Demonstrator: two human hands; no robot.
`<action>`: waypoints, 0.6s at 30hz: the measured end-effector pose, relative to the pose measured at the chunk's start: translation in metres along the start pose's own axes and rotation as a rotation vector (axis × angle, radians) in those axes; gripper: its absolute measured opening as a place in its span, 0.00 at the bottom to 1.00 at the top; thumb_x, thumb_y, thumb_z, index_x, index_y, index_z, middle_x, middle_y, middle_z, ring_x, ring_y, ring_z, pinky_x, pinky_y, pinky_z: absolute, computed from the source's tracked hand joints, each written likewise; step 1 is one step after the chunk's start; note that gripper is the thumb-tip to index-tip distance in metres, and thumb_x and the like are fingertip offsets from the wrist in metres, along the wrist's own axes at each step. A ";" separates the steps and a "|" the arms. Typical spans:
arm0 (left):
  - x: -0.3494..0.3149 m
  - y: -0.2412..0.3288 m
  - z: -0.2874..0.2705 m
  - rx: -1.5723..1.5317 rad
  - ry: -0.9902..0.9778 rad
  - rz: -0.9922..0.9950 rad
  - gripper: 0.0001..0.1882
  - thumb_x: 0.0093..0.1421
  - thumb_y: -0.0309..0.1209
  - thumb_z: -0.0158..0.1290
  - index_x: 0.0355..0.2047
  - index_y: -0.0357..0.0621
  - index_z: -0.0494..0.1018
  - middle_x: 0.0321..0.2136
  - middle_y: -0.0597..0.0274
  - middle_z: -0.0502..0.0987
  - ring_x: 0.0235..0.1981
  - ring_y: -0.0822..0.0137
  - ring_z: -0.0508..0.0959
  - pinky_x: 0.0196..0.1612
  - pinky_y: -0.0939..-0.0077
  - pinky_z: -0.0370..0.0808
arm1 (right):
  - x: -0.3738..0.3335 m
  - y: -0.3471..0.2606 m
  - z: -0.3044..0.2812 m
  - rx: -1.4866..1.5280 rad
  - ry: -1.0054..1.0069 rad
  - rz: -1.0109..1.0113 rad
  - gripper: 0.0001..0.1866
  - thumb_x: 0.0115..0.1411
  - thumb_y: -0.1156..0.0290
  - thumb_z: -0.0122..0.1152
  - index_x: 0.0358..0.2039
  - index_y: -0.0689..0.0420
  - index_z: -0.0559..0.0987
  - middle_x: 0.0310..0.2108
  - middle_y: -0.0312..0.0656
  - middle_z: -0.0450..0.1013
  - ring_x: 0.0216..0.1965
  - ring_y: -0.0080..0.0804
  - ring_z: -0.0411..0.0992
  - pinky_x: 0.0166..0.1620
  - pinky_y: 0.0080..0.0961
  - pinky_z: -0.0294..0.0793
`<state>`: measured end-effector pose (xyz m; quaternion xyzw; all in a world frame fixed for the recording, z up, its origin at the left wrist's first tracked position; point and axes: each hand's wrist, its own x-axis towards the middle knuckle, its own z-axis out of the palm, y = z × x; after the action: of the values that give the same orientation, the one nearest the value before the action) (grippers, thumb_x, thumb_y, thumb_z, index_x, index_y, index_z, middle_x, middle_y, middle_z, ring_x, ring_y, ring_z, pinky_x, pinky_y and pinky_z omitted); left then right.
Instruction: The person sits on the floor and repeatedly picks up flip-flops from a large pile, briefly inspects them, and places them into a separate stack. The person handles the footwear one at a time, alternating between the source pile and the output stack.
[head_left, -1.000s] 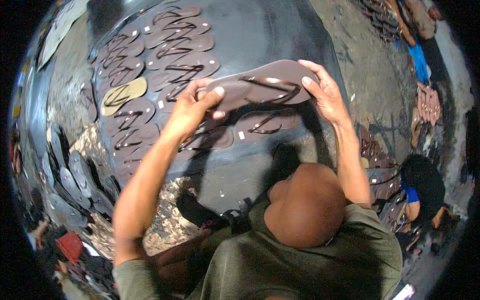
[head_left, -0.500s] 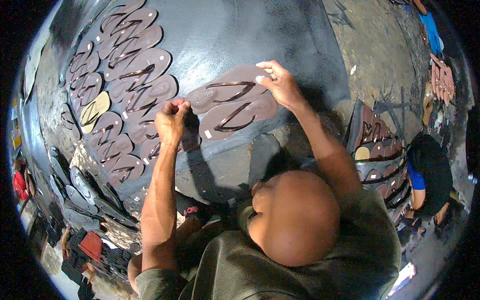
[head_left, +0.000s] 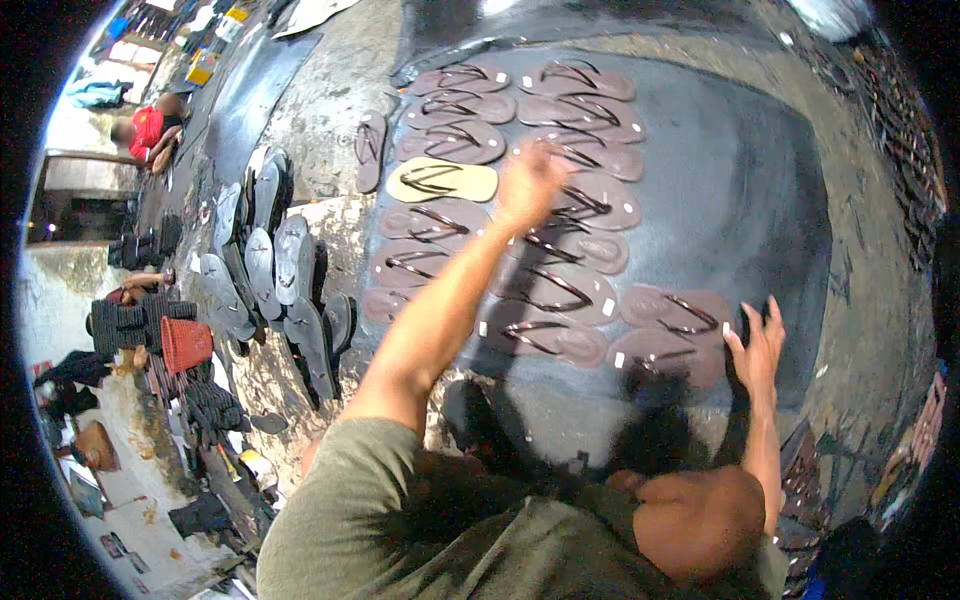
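Brown flip-flops with glossy dark straps lie in columns on a dark sheet. My left hand (head_left: 533,188), smeared by motion, reaches over the middle column, near a brown flip-flop (head_left: 620,203); whether it touches one I cannot tell. A pair of brown flip-flops, the upper one (head_left: 650,303) and the lower one (head_left: 700,372), lies at the near right, partly in shadow. At their right end is my right hand (head_left: 757,345), open with its fingers spread, its thumb close to the upper one. One yellow flip-flop (head_left: 470,184) lies in the left column.
The dark sheet (head_left: 730,190) extends to the right of the columns. Grey flip-flops (head_left: 292,260) are heaped on the floor at the left, with a red basket (head_left: 186,345) beyond them. A person in red (head_left: 150,130) sits at the far left. Another brown flip-flop (head_left: 370,152) lies alone beside the sheet.
The view has swung left. My left hand has moved from beside the near pair to over the middle column. My right hand has come off the upper flip-flop's end, fingers now spread.
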<state>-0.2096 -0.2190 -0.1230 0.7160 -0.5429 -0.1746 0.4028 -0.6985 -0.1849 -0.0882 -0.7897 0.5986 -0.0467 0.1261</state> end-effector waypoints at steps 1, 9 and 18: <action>0.034 -0.041 -0.043 0.107 0.211 -0.028 0.25 0.58 0.43 0.62 0.51 0.39 0.76 0.46 0.45 0.80 0.50 0.49 0.78 0.55 0.57 0.73 | -0.010 0.004 -0.003 -0.017 0.032 0.083 0.29 0.57 0.64 0.69 0.59 0.50 0.74 0.71 0.54 0.51 0.69 0.55 0.53 0.68 0.47 0.55; 0.038 -0.279 -0.229 0.659 0.061 -1.010 0.49 0.56 0.59 0.59 0.67 0.41 0.57 0.62 0.40 0.68 0.64 0.46 0.68 0.64 0.45 0.64 | -0.070 0.047 -0.039 -0.239 0.151 0.192 0.25 0.63 0.69 0.62 0.60 0.56 0.71 0.72 0.53 0.48 0.70 0.56 0.50 0.69 0.49 0.54; 0.016 -0.218 -0.238 0.566 0.359 0.032 0.24 0.60 0.30 0.58 0.55 0.34 0.69 0.47 0.33 0.71 0.50 0.36 0.71 0.55 0.51 0.69 | -0.013 -0.031 -0.086 -0.093 0.157 0.051 0.23 0.67 0.69 0.59 0.61 0.56 0.71 0.72 0.44 0.49 0.68 0.43 0.57 0.57 0.33 0.68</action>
<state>0.0982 -0.1232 -0.1404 0.8101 -0.5015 0.1183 0.2798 -0.6925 -0.1772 0.0041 -0.7731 0.6281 -0.0771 0.0431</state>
